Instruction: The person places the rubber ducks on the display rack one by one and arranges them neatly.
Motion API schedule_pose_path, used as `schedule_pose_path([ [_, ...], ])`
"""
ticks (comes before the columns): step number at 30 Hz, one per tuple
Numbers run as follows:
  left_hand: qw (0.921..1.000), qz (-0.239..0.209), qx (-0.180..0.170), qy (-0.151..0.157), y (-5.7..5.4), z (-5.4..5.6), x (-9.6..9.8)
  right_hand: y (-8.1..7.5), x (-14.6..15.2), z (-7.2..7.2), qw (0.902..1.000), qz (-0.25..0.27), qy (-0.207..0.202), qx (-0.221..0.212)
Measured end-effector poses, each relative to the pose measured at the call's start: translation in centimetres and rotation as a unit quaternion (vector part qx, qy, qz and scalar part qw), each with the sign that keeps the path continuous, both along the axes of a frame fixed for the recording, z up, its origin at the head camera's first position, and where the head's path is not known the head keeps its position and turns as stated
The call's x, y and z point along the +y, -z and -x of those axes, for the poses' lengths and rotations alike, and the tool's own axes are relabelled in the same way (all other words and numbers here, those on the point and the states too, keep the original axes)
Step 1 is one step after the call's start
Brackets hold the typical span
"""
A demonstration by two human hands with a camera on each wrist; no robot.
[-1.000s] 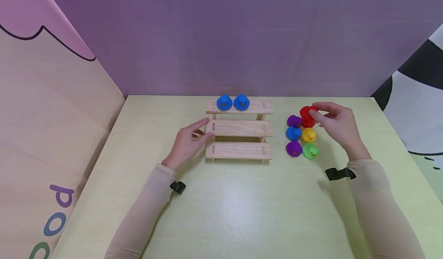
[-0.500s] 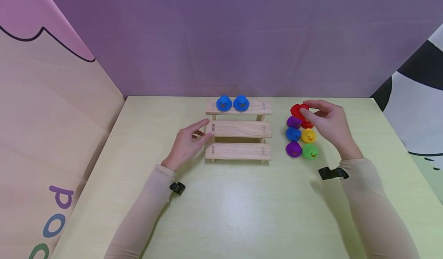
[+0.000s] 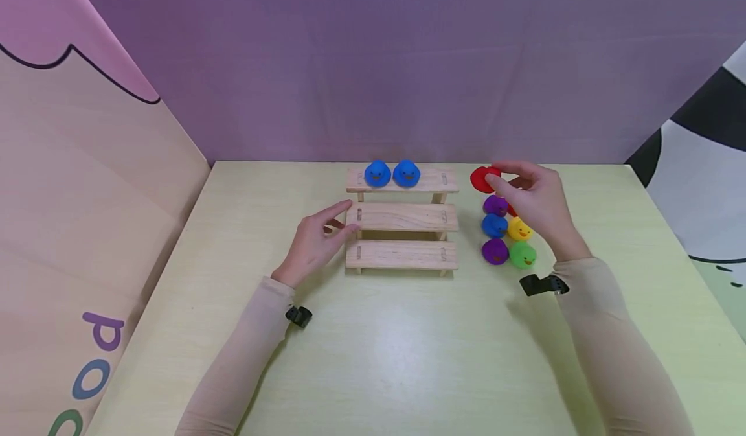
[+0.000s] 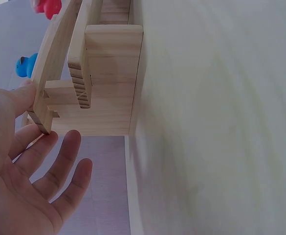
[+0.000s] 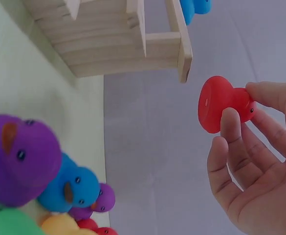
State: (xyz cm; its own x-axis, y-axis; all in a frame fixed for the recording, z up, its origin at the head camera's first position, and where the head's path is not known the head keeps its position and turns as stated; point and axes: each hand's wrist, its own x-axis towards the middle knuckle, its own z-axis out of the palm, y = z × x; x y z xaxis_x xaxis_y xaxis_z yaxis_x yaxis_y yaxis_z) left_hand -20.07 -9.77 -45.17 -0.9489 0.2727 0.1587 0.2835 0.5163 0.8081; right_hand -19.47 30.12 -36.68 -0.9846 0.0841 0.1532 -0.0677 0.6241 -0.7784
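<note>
My right hand (image 3: 533,199) pinches a red rubber duck (image 5: 220,105) by its head between thumb and fingers. In the head view that duck is held up beyond the loose ducks, right of the rack's top step. My left hand (image 3: 317,241) holds the left end of a three-step wooden rack (image 3: 402,217), its thumb on one plank and fingertips at that plank's underside in the left wrist view. Two blue rubber ducks (image 3: 377,173) sit side by side on the top step, toward its left. The middle and bottom steps are bare.
Right of the rack, loose ducks stand in a cluster on the table (image 3: 373,358): purple ducks (image 3: 495,251), a blue duck (image 3: 495,225), a yellow duck (image 3: 520,229), a green duck (image 3: 522,254) and a red one mostly behind my right hand. A purple backdrop (image 3: 408,67) rises behind.
My right hand has lifted the red duck off the cluster's far end and carried it left toward the rack's top step. The left hand and the rack have stayed put.
</note>
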Motion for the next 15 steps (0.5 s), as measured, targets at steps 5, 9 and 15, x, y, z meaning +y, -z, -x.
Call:
schedule_pose_path([
  [5, 1.0000, 0.001, -0.003, 0.001, 0.1, 0.0, 0.0, -0.4, -1.1, 0.3, 0.9999, 0.009, -0.006, 0.008],
  [9, 1.0000, 0.000, -0.002, 0.002, 0.2, -0.1, 0.1, -0.6, -2.0, 0.4, 0.9996, 0.008, -0.019, 0.018],
  [15, 1.0000, 0.000, -0.001, 0.003, 0.5, 0.1, 0.5, -0.5, -2.8, 0.9, 0.9993, 0.005, -0.026, 0.026],
])
